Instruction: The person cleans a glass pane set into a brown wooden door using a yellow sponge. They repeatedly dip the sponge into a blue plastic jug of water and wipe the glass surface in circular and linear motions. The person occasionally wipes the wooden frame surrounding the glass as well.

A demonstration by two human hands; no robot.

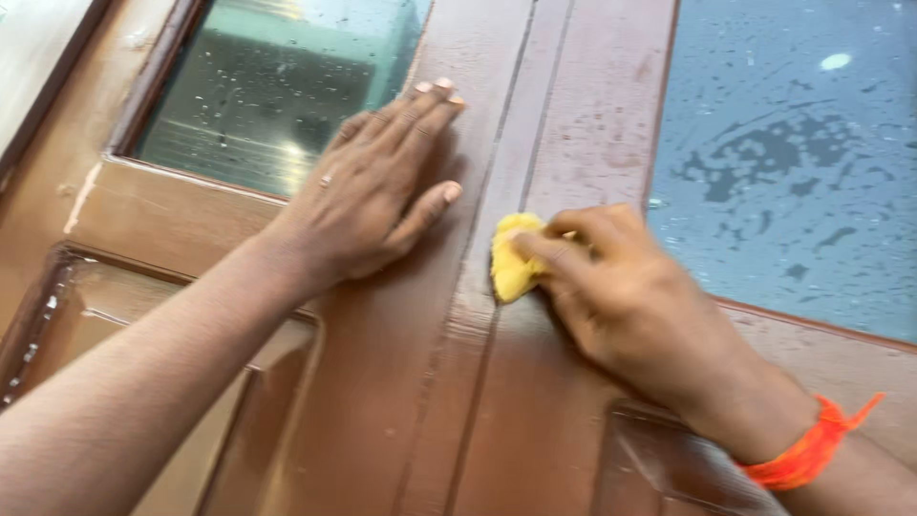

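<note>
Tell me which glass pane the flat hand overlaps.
The greenish left pane: the left hand lies across its lower corner. The bluish right pane is untouched.

Soft, even daylight fills the view, bright enough to show colour clearly, with a small white glare spot on the right glass pane (802, 143) and a paler reflection low in the left glass pane (277, 86). Shadows are faint: only a soft dark edge lies beside the left hand (373, 191) on the brown wooden door (401, 401). The whole picture is slightly smeared by motion, most at the right hand (621, 287) and along the forearms near the lower corners.
</note>
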